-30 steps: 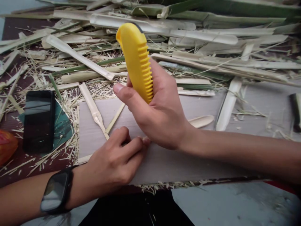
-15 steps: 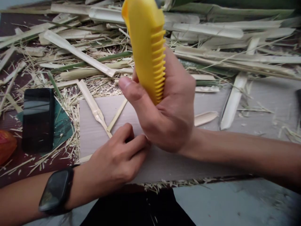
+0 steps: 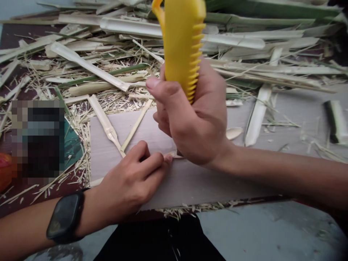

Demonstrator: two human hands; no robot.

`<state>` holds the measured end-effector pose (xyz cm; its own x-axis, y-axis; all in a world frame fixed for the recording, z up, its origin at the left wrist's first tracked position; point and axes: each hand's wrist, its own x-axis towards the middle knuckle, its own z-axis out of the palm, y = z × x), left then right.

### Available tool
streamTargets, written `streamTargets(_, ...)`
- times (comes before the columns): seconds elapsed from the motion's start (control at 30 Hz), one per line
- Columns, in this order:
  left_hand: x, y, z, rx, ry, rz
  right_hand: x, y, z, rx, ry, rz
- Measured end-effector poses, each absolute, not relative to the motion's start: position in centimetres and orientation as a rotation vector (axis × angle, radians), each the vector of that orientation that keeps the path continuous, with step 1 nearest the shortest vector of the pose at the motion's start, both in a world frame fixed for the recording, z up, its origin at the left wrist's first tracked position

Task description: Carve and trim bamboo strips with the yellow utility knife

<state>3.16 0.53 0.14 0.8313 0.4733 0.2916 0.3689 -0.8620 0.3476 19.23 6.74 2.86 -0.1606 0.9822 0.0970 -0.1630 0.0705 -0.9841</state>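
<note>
My right hand (image 3: 199, 116) is closed round a yellow utility knife (image 3: 181, 47) with a ribbed grip, its handle standing up toward the camera. The blade is hidden below my fist. On the grey board (image 3: 203, 181), my left hand (image 3: 133, 177) presses down with curled fingers on a narrow pale bamboo strip (image 3: 102, 117). One end of the strip shows above the left hand; a thin piece comes out by its fingertips, under my right fist. A thinner strip (image 3: 137, 125) lies slantwise beside it, near my left knuckles.
Split bamboo pieces (image 3: 89, 65) and shavings cover the back of the table. A blurred-out dark object (image 3: 40, 141) lies left on a green sheet (image 3: 73, 145), next to an orange thing (image 3: 5, 168). A pale bamboo piece (image 3: 258, 116) rests on the board's right side.
My right hand and the knife have shifted slightly right and up, baring the thin piece by my left fingertips. My left hand stays nearly in place. The view has moved a little.
</note>
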Motion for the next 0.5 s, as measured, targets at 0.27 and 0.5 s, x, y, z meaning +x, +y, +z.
streamTargets(0.27, 3.04, 0.39, -0.08, 2.721, 0.651, 0.498, 19.18, 6.71, 2.27, -0.96, -1.283, 1.38)
streamTargets(0.5, 3.21, 0.73, 0.37, 2.727, 0.631, 0.547, 18.4, 6.09, 2.5, -0.906, -1.307, 1.136)
